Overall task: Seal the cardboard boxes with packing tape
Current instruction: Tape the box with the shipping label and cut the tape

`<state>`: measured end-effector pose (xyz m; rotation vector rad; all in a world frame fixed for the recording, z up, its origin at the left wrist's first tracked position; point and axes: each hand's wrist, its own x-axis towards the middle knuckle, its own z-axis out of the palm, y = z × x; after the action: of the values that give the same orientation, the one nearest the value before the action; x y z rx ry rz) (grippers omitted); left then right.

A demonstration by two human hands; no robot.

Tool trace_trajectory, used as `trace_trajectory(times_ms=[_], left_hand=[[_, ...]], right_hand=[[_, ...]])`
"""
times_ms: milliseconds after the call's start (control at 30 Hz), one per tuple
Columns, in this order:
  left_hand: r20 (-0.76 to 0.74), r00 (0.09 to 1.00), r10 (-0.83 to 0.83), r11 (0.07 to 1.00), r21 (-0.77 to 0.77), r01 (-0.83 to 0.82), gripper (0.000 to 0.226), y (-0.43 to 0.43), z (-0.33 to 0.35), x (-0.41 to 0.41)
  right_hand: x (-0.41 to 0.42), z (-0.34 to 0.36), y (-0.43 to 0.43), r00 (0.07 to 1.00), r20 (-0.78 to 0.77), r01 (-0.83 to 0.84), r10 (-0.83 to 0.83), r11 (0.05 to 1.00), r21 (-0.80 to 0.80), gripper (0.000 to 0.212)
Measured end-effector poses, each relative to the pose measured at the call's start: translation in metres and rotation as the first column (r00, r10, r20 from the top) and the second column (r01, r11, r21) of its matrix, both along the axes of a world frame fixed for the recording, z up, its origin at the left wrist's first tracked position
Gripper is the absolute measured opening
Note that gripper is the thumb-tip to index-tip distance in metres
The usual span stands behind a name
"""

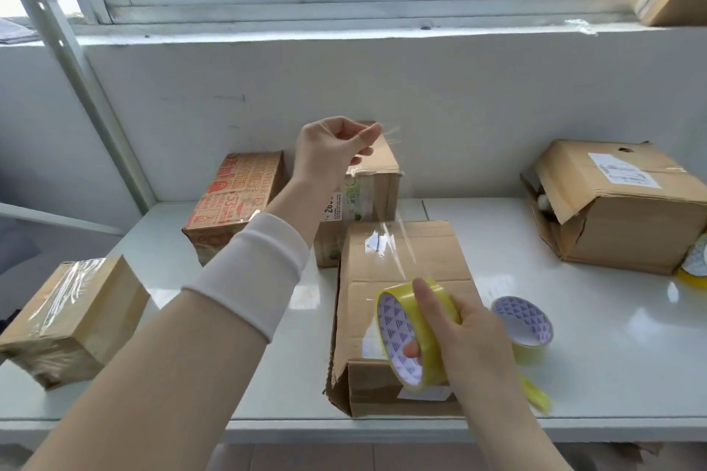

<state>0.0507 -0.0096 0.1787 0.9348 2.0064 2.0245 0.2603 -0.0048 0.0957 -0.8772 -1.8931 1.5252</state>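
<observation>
Tape stretched above the middle box

I see the left hand [333,149] up high, pinching the end of a clear, shiny strip [386,241]. The right hand [459,329] is curled round the yellow tape roll [394,333], just over the plain brown box [440,264] at the table's [612,336] front edge. A second roll [524,321] lies just right of it. Smooth white table stretches on to a torn box [627,218] far right. A taped box [76,314] sits at the left front corner.
</observation>
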Motion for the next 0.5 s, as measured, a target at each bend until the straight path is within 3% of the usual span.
trace_trajectory(times_ms=[100, 200, 267, 367, 500], left_hand=[[0.053, 0.998, -0.035, 0.999, 0.020, 0.034, 0.014, 0.007, -0.007, -0.007], [0.100, 0.993, -0.069, 0.983, -0.165, 0.085, 0.013, 0.013, -0.050, -0.016], [0.042, 0.998, -0.049, 0.940, -0.336, 0.061, 0.015, 0.018, -0.083, -0.024], [-0.018, 0.999, -0.027, 0.861, -0.509, 0.014, 0.024, 0.022, -0.113, -0.027], [0.053, 0.996, 0.066, 0.864, -0.503, -0.030, 0.037, 0.019, -0.128, -0.036]], right_hand=[[0.002, 0.002, 0.005, 0.996, 0.063, -0.062, 0.060, 0.998, 0.019, 0.050], [0.006, 0.001, 0.002, 0.972, -0.009, -0.233, 0.235, 0.962, -0.142, 0.026], [0.007, -0.002, 0.000, 0.969, -0.038, -0.247, 0.244, 0.957, -0.154, 0.022], [0.005, -0.008, -0.003, 0.976, -0.066, -0.215, 0.209, 0.972, -0.092, 0.036], [0.008, -0.013, -0.005, 0.983, -0.112, -0.158, 0.148, 0.984, -0.086, 0.043]])
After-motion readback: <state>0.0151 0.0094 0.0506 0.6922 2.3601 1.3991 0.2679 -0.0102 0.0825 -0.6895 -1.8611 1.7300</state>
